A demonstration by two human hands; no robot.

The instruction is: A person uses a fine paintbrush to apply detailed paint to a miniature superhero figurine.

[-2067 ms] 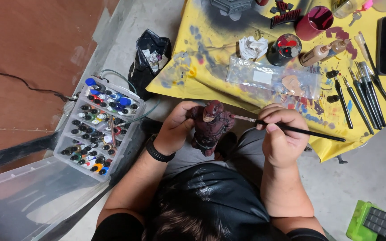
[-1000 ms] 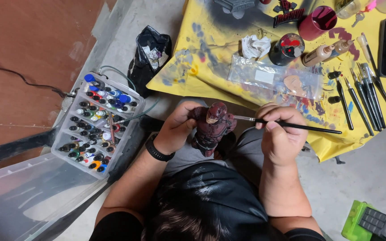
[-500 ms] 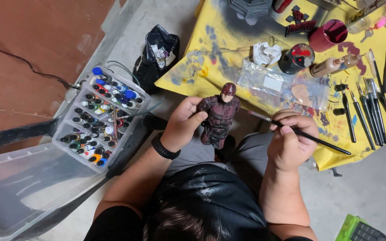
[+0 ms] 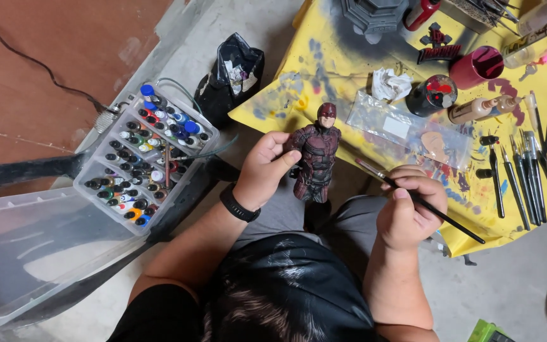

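A dark red figurine (image 4: 316, 155) of a masked figure stands upright in my left hand (image 4: 264, 166), which grips it from its left side. A black band circles that wrist. My right hand (image 4: 406, 206) holds a thin black paintbrush (image 4: 418, 200) whose tip points up-left toward the figurine but hangs a little apart from it. Both hands are above my lap, at the near edge of a paint-stained yellow cloth (image 4: 349, 69).
A clear tray of several small paint bottles (image 4: 145, 161) sits left, on a clear plastic bin (image 4: 26, 253). On the cloth lie a row of brushes (image 4: 523, 177), a clear plastic bag (image 4: 406, 130), a dark red cup (image 4: 474, 66), a crumpled tissue (image 4: 390, 84) and a black pouch (image 4: 232, 73).
The figurine has been raised from lying sideways in my lap to upright and held away from me. The brush tip has drawn back from it to the right.
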